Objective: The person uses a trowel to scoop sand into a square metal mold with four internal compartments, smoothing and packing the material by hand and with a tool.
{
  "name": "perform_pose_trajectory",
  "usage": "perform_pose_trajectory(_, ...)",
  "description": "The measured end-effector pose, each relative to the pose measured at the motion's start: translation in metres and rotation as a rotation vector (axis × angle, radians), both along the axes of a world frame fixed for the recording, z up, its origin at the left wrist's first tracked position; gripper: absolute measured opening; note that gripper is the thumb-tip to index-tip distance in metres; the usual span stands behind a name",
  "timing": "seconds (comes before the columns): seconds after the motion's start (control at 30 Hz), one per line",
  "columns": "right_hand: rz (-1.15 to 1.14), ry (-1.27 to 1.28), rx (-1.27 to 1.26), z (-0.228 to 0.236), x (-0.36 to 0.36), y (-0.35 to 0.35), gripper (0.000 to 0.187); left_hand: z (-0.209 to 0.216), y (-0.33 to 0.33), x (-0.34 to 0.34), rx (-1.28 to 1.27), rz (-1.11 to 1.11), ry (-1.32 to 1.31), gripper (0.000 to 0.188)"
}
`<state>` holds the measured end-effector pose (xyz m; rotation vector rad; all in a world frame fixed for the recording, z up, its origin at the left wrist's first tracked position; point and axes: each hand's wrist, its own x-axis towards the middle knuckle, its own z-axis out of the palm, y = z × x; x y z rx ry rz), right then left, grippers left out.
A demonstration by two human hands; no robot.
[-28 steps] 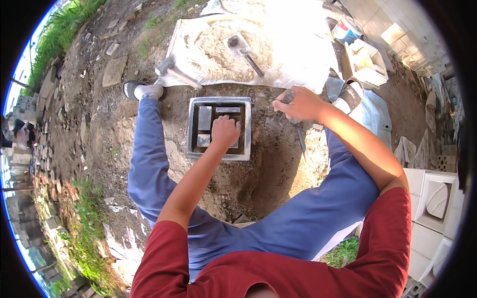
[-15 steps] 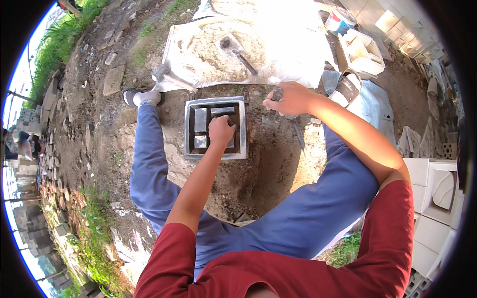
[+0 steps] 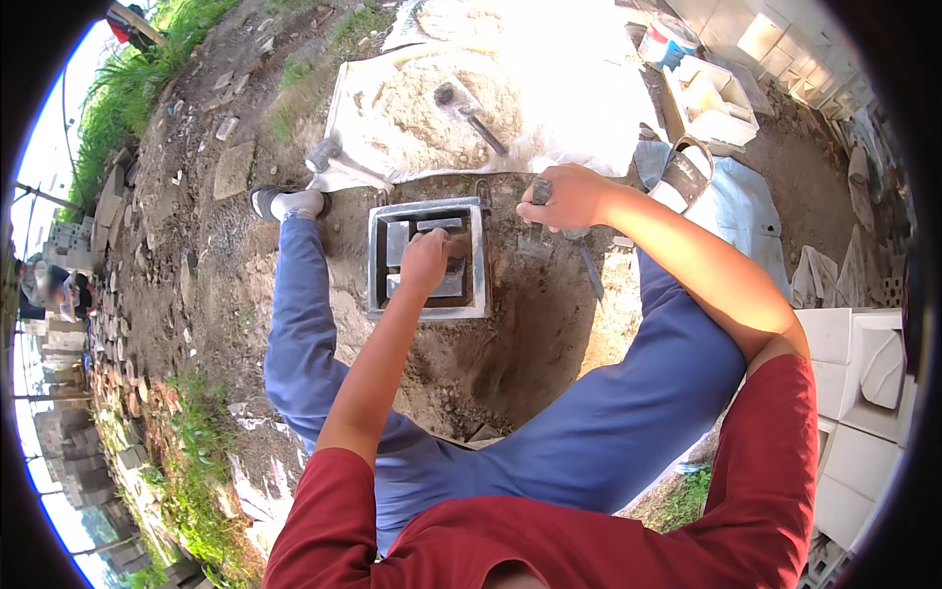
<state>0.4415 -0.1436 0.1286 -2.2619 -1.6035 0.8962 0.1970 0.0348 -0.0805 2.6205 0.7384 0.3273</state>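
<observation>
A square grey metal mould (image 3: pixel 376 270) lies on the soil between my legs, with several grey blocks (image 3: pixel 397 241) set inside its walls. My left hand (image 3: pixel 426 260) reaches into it with curled fingers over the middle of the blocks. The fingertips point down, and what they grip, if anything, is hidden. To the right of the mould, my right hand (image 3: pixel 569 198) is raised with its fingers wrapped round a small dark grey block-like piece (image 3: pixel 542 190). Only the end of that piece shows.
Beyond the mould, a white sheet (image 3: pixel 343 113) bears a heap of pale powder (image 3: pixel 417 113). A trowel-like tool (image 3: pixel 488 135) rests on the powder. A mallet (image 3: pixel 324 154) lies by my left foot. White box (image 3: pixel 711 108), bucket (image 3: pixel 669 41) and pale blocks (image 3: pixel 849 461) stand at right.
My left hand has shifted slightly left and nearer within the mould, uncovering more of its right side. My right hand still grips the grey piece in nearly the same spot.
</observation>
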Motion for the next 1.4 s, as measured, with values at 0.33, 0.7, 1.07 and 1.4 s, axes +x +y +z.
perform_pose_trajectory(0.33,0.011,0.025,-0.019,0.002,0.001,-0.003,0.046,-0.012,0.003,-0.008,0.118,-0.123,0.109,0.019)
perform_pose_trajectory(0.7,0.012,0.050,0.004,0.003,-0.001,-0.007,0.038,0.031,-0.012,0.006,0.087,-0.053,0.191,0.030)
perform_pose_trajectory(1.07,0.074,0.047,-0.061,-0.001,0.001,-0.003,0.041,0.005,0.009,-0.002,0.070,-0.236,0.199,0.010)
perform_pose_trajectory(1.4,0.070,0.010,-0.116,0.002,-0.001,-0.006,0.043,0.002,0.003,0.002,0.205,-0.252,0.163,0.026)
